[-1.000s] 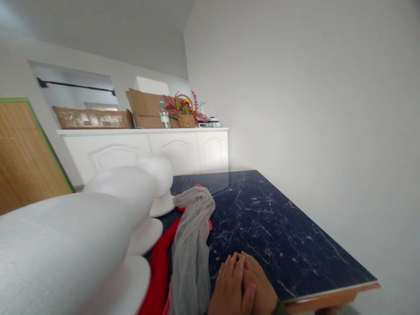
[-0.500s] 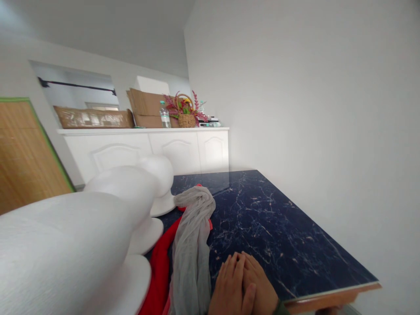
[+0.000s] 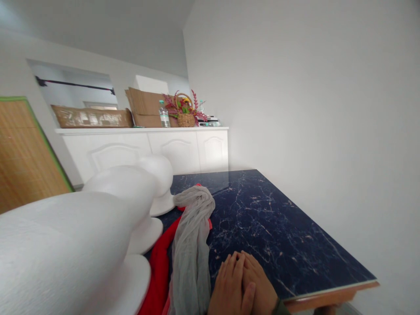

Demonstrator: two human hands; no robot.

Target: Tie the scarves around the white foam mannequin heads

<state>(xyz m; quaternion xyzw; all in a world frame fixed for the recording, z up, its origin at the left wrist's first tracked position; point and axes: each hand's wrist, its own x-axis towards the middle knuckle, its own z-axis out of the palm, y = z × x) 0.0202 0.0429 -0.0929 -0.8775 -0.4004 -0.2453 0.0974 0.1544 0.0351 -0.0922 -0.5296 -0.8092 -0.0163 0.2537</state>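
Observation:
My left hand [image 3: 228, 284] lies flat at the near edge of the dark blue marbled table [image 3: 262, 210], its fingers stretched out and its thumb over my right hand [image 3: 260, 282]. That right hand is flat too, partly covered by the left; neither holds anything. Just left of them a crumpled grey scarf [image 3: 192, 258] stretches away along the tabletop. Under and beside it lies a red cloth [image 3: 159, 262]. Three white mannequin heads [image 3: 59, 245] on round bases stand in a row at the left, the nearest one large in view.
Behind the table runs a white cabinet [image 3: 177, 153]. On top are a plastic bottle [image 3: 164, 116], a flower basket [image 3: 186, 119], cardboard [image 3: 147, 109] and a wrapped brown package [image 3: 92, 117]. A white wall [image 3: 328, 109] borders the right side. A wooden panel [image 3: 26, 153] with green edging stands far left.
The view has shifted very slightly. Both hands, the scarf and the heads stay where they were.

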